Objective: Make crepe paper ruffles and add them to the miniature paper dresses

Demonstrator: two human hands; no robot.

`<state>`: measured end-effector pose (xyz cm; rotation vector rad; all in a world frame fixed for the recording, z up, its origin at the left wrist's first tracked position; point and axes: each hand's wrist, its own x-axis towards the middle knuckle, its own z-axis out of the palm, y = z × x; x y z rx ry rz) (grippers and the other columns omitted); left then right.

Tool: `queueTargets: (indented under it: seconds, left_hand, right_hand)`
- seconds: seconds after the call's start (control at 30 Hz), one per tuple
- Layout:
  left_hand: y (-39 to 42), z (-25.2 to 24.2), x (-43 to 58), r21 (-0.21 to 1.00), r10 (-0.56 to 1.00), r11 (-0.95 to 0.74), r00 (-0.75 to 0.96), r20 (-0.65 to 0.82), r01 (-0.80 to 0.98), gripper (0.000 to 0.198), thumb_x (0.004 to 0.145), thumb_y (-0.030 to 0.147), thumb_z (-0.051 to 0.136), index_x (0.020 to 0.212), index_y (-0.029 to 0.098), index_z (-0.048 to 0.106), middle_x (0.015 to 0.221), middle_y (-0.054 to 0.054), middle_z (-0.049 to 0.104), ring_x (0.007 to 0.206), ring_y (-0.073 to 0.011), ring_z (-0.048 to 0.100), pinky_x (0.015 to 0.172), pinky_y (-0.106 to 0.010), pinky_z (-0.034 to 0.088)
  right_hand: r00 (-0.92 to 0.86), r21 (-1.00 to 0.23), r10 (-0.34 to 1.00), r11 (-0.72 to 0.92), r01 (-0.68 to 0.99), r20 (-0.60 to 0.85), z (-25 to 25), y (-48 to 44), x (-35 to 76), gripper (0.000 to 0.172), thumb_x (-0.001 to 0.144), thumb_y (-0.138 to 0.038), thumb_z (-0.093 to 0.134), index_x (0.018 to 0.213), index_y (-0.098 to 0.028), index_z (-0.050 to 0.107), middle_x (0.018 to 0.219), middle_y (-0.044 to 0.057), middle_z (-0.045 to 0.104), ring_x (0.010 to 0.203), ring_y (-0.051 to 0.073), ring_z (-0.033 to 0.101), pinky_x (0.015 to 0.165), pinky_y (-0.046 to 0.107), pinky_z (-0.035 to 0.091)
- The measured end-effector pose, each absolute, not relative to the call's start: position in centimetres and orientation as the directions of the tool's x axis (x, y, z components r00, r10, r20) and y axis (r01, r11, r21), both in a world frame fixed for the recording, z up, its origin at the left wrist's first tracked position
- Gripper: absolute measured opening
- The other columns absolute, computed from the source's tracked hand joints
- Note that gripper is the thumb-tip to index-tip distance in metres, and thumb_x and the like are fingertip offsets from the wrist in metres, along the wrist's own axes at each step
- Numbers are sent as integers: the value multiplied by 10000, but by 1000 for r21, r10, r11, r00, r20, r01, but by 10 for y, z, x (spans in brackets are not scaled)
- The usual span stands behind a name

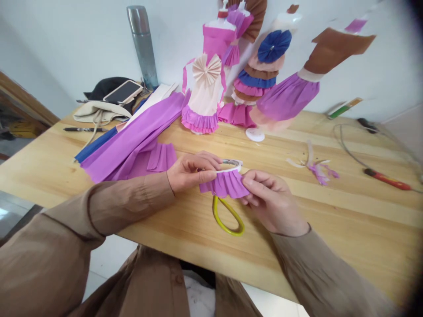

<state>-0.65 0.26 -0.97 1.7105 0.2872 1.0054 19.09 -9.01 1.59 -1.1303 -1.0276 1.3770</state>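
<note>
Between my hands is a pleated purple crepe-paper ruffle (226, 184), its top edge fixed to a curved white band that forms a ring. My left hand (194, 171) pinches the ruffle and band at the left end, thumb on the near side. With thumb and fingers, my right hand (272, 196) grips the ruffle's right edge. Just below the ruffle, a yellow loop-shaped handle (243, 226) lies on the table; whatever it belongs to is hidden under the paper and hands. Left of my left hand is a folded purple crepe-paper piece (161, 157).
Long purple crepe sheets (132, 145) lie at left, near a phone (124, 92), pen (82, 129) and steel flask (142, 46). Paper-dressed doll forms (211, 83) stand along the wall. To the right are paper scraps (320, 171), a white disc (255, 134) and a red-handled corded tool (388, 179).
</note>
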Motion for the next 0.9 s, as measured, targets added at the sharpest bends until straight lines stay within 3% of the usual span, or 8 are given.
queueTargets:
  seconds: [0.23, 0.4, 0.53, 0.63, 0.77, 0.9]
  left_hand:
    - [0, -8, -5, 883, 650, -343, 597, 470, -321, 152, 822, 321, 740, 763, 185, 773, 884, -88, 774, 998, -216, 702, 991, -412, 520]
    - [-4, -11, -3, 934, 730, -168, 598, 332, -314, 185, 804, 360, 756, 785, 178, 783, 942, -93, 765, 993, -218, 703, 972, -399, 525]
    - [-6, -13, -2, 941, 775, -31, 586, 236, -338, 230, 766, 407, 783, 793, 179, 780, 967, -91, 764, 960, -227, 710, 927, -396, 534]
    - [-9, -12, 1, 942, 796, 43, 580, 169, -333, 281, 754, 441, 785, 786, 162, 775, 912, -87, 761, 932, -221, 701, 914, -385, 527]
    - [-13, -10, 3, 943, 788, 141, 611, 78, -302, 374, 740, 512, 776, 799, 143, 759, 809, -64, 745, 874, -186, 684, 873, -341, 522]
    - [-16, -11, 6, 932, 790, 177, 611, 56, -315, 462, 718, 574, 773, 701, 121, 682, 672, -17, 677, 673, -111, 620, 707, -261, 492]
  right_hand:
    - [-85, -968, 994, -90, -235, -72, 13, -90, 191, 411, 766, -581, 707, 676, -185, 642, 476, -45, 458, 447, 99, 374, 476, 273, 324]
    - [-127, -984, 990, -89, -157, -69, 11, -90, 190, 355, 729, -467, 784, 607, -185, 608, 442, -69, 406, 417, 79, 314, 457, 266, 273]
    - [-112, -965, 994, -34, -259, -5, 10, -89, 188, 452, 790, -616, 662, 615, -204, 601, 467, -46, 436, 430, 104, 376, 476, 294, 360]
    - [-92, -979, 995, -55, -197, -37, 9, -90, 183, 405, 757, -579, 720, 668, -191, 646, 542, -22, 541, 444, 95, 395, 472, 288, 360]
    - [-70, -965, 998, -17, -263, 2, 11, -90, 179, 238, 752, -398, 777, 702, -201, 653, 452, -82, 405, 427, 82, 323, 479, 267, 347]
    - [-105, -957, 994, -18, -291, 13, 13, -87, 183, 398, 799, -529, 692, 594, -198, 613, 457, -40, 446, 445, 110, 394, 497, 290, 370]
